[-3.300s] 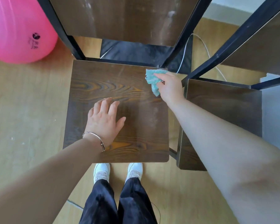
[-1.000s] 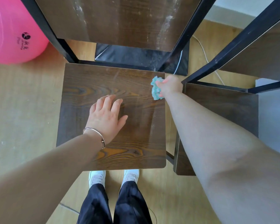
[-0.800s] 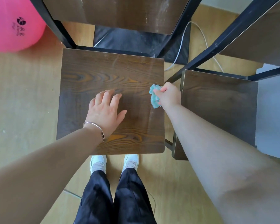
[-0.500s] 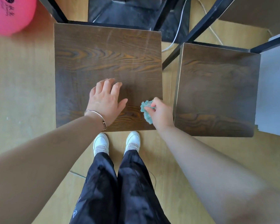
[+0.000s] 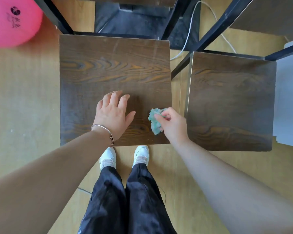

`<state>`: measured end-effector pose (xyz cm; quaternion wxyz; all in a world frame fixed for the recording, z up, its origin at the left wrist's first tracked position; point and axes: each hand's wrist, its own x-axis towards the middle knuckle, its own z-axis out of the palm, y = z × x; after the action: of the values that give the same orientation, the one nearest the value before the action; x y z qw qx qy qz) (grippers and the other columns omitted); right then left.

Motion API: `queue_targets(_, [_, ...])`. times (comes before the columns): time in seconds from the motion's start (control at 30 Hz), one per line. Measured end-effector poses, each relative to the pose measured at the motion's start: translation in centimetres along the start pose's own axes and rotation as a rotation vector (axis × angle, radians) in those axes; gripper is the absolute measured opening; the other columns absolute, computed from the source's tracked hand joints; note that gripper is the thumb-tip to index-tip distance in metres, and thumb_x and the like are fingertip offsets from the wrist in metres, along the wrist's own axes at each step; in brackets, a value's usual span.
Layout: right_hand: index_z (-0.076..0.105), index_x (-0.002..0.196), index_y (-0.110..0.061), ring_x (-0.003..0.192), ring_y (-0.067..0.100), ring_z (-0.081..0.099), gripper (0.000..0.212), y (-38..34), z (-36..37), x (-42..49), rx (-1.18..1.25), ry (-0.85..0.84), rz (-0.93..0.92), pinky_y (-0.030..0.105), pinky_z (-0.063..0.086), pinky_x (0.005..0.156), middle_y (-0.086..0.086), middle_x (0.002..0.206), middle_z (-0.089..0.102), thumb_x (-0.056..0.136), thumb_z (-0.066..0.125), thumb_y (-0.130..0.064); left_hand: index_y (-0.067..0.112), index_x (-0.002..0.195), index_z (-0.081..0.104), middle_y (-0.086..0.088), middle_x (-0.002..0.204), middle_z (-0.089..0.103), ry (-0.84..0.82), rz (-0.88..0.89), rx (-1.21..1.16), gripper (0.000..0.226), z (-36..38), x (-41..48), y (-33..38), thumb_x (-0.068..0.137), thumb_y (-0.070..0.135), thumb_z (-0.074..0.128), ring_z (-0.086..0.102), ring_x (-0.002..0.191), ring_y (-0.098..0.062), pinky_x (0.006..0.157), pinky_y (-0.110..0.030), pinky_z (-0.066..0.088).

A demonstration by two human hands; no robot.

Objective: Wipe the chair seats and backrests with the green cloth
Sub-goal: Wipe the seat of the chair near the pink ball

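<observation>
Presently the green cloth [image 5: 155, 122] is a small, crumpled wad of pale teal, fuzzy in texture and bunched rather than spread flat. It sits on the lower right part of the central chair seat [image 5: 108, 65], close to that seat's right edge and just above its near edge. The right hand [image 5: 172, 124] pinches the cloth, with thumb and curled fingers closed on its right side; the wad shows to the left of the fingers. The left hand [image 5: 113, 114] rests on the same seat, left of the cloth and apart from it, fingers extended and slightly spread, gripping nothing. A thin metal bracelet [image 5: 102, 128] circles the left wrist.

Count: one cloth; two hands; two dark wood-grain seats, the second chair seat [image 5: 230, 102] standing at the right of the frame, separated from the first by a narrow gap of floor [image 5: 24, 98]. Faint pale streaks mark the upper part of the central seat. Black frame bars [image 5: 210, 36] rise from both chairs toward the top of the frame.

Also noted: one pink ball [image 5: 12, 21] at upper left, one white cable [image 5: 189, 31] on the floor at upper centre, two white shoes [image 5: 108, 158] and dark trousers [image 5: 125, 200] at lower centre.
</observation>
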<state>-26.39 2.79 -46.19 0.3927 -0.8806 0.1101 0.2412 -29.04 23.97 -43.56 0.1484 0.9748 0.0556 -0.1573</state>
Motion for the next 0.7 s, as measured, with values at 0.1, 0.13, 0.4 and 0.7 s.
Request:
queue_targets(0.1, [0.062,0.089,-0.022,0.076,0.01,0.068,0.02,-4.4,-1.0,5.5,0.083,0.105,0.036,0.026,0.059,0.058,-0.012,0.083,0.064,0.087,0.069,-0.04,0.015,0.135,0.048,-0.011,0.137,0.046,0.04,-0.009,-0.005,0.057,-1.0,2.1,-0.1,0.089,0.047,0.055,0.04,0.125,-0.036,0.096,-0.051,0.04])
queue_targets(0.13, [0.061,0.089,-0.025,0.074,0.008,0.069,0.019,-5.8,-1.3,7.5,0.103,0.139,0.043,0.025,0.059,0.059,-0.013,0.084,0.064,0.088,0.068,-0.043,0.015,0.135,0.048,-0.011,0.136,0.047,0.054,-0.01,-0.006,0.057,-1.4,2.9,-0.1,0.088,0.048,0.054,0.04,0.124,-0.036,0.096,-0.051,0.04])
queue_targets(0.4, [0.06,0.095,-0.022,0.09,0.017,0.068,0.023,-14.0,0.5,20.2,0.13,0.331,0.082,0.032,0.06,0.075,-0.007,0.092,0.065,0.09,0.065,-0.043,0.018,0.138,0.045,-0.009,0.141,0.044,0.12,-0.019,0.003,0.057,-3.6,8.0,-1.1,0.09,0.049,0.049,0.037,0.128,-0.034,0.1,-0.05,0.037])
queue_targets(0.7, [0.059,0.112,-0.016,0.104,0.018,0.065,0.028,-15.0,1.4,20.3,-0.095,0.348,0.084,0.024,0.054,0.078,0.003,0.114,0.066,0.093,0.064,-0.037,0.017,0.138,0.044,-0.011,0.142,0.044,0.115,-0.005,0.144,0.057,-4.0,8.0,-3.6,0.09,0.048,0.049,0.034,0.136,-0.033,0.113,-0.055,0.024])
